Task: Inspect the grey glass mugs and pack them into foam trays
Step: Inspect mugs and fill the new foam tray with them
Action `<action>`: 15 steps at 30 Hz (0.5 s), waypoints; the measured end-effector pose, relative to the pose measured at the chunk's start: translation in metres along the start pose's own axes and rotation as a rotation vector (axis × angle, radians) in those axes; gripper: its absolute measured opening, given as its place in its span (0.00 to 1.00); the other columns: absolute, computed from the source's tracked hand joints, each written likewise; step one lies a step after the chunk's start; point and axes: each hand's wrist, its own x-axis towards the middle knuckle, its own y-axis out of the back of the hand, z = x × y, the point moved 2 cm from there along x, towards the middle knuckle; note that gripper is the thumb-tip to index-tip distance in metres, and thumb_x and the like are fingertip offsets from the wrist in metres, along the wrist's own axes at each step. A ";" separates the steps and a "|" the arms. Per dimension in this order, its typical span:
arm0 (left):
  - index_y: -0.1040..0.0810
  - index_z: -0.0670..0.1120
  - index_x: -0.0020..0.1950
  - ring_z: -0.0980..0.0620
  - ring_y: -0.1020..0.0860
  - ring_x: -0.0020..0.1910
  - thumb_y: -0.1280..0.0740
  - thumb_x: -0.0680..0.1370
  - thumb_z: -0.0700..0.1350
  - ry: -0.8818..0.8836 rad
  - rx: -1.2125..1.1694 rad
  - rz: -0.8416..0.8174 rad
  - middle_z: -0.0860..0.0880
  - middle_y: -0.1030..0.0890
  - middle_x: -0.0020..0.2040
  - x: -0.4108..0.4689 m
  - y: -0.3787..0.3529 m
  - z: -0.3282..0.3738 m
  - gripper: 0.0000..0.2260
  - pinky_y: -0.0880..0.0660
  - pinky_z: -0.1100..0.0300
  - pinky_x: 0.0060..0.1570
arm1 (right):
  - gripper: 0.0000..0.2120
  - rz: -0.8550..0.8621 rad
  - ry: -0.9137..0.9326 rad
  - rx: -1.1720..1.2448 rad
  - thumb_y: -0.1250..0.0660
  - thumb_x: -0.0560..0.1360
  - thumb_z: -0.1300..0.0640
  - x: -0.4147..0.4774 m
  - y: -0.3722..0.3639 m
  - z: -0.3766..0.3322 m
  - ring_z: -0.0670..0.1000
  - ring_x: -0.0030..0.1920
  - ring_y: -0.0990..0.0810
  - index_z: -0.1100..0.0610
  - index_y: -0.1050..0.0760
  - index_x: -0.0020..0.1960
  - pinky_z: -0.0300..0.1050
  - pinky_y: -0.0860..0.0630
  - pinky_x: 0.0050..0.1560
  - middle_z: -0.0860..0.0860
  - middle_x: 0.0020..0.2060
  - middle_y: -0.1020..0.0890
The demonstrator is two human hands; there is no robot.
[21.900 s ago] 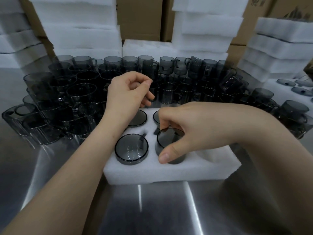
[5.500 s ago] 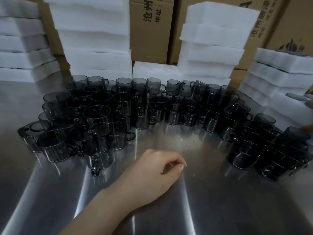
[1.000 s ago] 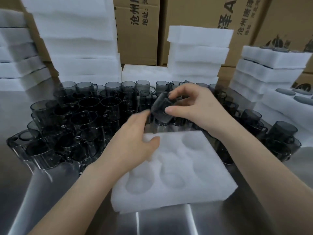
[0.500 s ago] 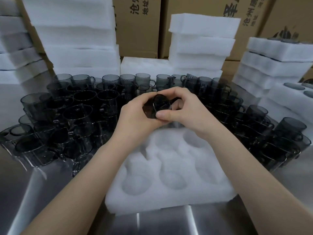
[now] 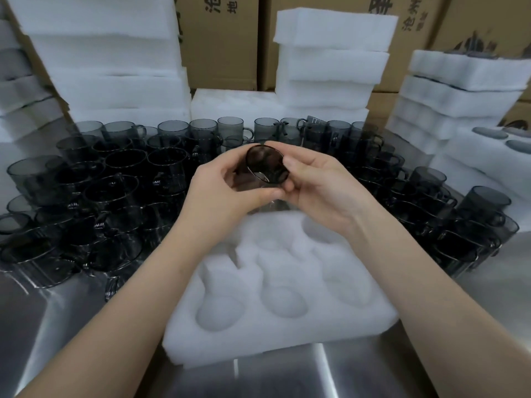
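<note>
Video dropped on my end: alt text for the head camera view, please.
The left hand and right hand together hold one grey glass mug, tilted, over the far edge of an empty white foam tray on a steel table. Dozens more grey mugs crowd the table behind, with stacked foam and cardboard boxes beyond.

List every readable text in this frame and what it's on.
"沧州": right cardboard box; the rest is cropped or blurred.
"沧" and "地": centre cardboard box, cut off by the frame top.
White marks on the table mugs: too blurred to read.
Held mug: no text visible.
</note>
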 end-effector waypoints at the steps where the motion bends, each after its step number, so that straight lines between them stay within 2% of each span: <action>1: 0.20 0.50 0.57 0.57 0.18 0.52 0.22 0.65 0.32 0.010 -0.025 0.005 0.54 0.16 0.51 0.001 0.001 -0.001 0.24 0.23 0.67 0.50 | 0.21 -0.058 -0.006 0.004 0.36 0.74 0.66 -0.001 0.000 0.001 0.51 0.41 0.23 0.63 0.28 0.67 0.45 0.21 0.47 0.61 0.48 0.24; 2: 0.20 0.50 0.57 0.57 0.17 0.51 0.22 0.65 0.32 0.020 -0.037 0.005 0.53 0.15 0.50 0.001 0.002 -0.001 0.24 0.23 0.67 0.47 | 0.25 -0.095 -0.007 -0.026 0.33 0.72 0.67 -0.001 0.000 0.002 0.56 0.49 0.21 0.63 0.29 0.69 0.49 0.22 0.54 0.64 0.55 0.24; 3: 0.19 0.51 0.56 0.57 0.17 0.50 0.22 0.66 0.33 0.028 -0.034 0.004 0.53 0.15 0.49 0.000 0.002 -0.002 0.23 0.22 0.66 0.45 | 0.27 -0.102 -0.002 -0.074 0.30 0.70 0.68 -0.001 0.000 0.003 0.59 0.54 0.22 0.63 0.29 0.68 0.52 0.23 0.56 0.66 0.60 0.24; 4: 0.19 0.52 0.56 0.57 0.17 0.49 0.21 0.66 0.34 0.035 -0.015 0.004 0.54 0.15 0.49 0.000 0.002 -0.002 0.22 0.22 0.65 0.44 | 0.27 -0.075 0.004 -0.136 0.27 0.67 0.68 -0.001 -0.001 0.003 0.59 0.53 0.21 0.60 0.27 0.65 0.51 0.22 0.52 0.64 0.61 0.24; 6: 0.17 0.56 0.54 0.57 0.16 0.48 0.20 0.64 0.39 0.033 0.069 0.008 0.55 0.15 0.47 -0.001 0.000 -0.002 0.22 0.20 0.60 0.47 | 0.24 0.034 0.034 -0.316 0.24 0.63 0.61 -0.002 -0.005 0.004 0.51 0.43 0.20 0.53 0.25 0.57 0.43 0.23 0.36 0.57 0.54 0.22; 8: 0.17 0.59 0.54 0.58 0.17 0.48 0.20 0.62 0.44 0.016 0.173 0.005 0.57 0.15 0.47 -0.002 -0.004 0.000 0.23 0.20 0.56 0.51 | 0.22 0.146 0.076 -0.509 0.22 0.60 0.53 -0.003 -0.009 0.005 0.44 0.35 0.21 0.49 0.27 0.50 0.39 0.27 0.28 0.52 0.48 0.22; 11: 0.19 0.60 0.56 0.63 0.19 0.49 0.20 0.59 0.48 -0.020 0.279 0.004 0.62 0.16 0.47 -0.003 -0.007 0.002 0.27 0.21 0.57 0.54 | 0.20 0.271 0.152 -0.652 0.23 0.63 0.44 -0.001 -0.013 0.007 0.43 0.31 0.23 0.49 0.30 0.45 0.41 0.29 0.24 0.47 0.39 0.22; 13: 0.19 0.58 0.56 0.61 0.19 0.50 0.18 0.59 0.48 -0.025 0.289 -0.004 0.61 0.16 0.48 -0.005 -0.008 0.001 0.27 0.22 0.54 0.56 | 0.16 0.352 0.207 -0.671 0.25 0.68 0.43 0.000 -0.011 0.007 0.42 0.30 0.25 0.49 0.30 0.40 0.41 0.30 0.24 0.42 0.31 0.25; 15: 0.20 0.55 0.57 0.59 0.19 0.53 0.17 0.59 0.47 -0.029 0.263 -0.023 0.59 0.16 0.49 -0.006 -0.009 0.001 0.28 0.23 0.52 0.58 | 0.14 0.406 0.226 -0.605 0.29 0.74 0.47 0.001 -0.008 0.005 0.42 0.28 0.27 0.51 0.29 0.36 0.39 0.31 0.24 0.42 0.27 0.27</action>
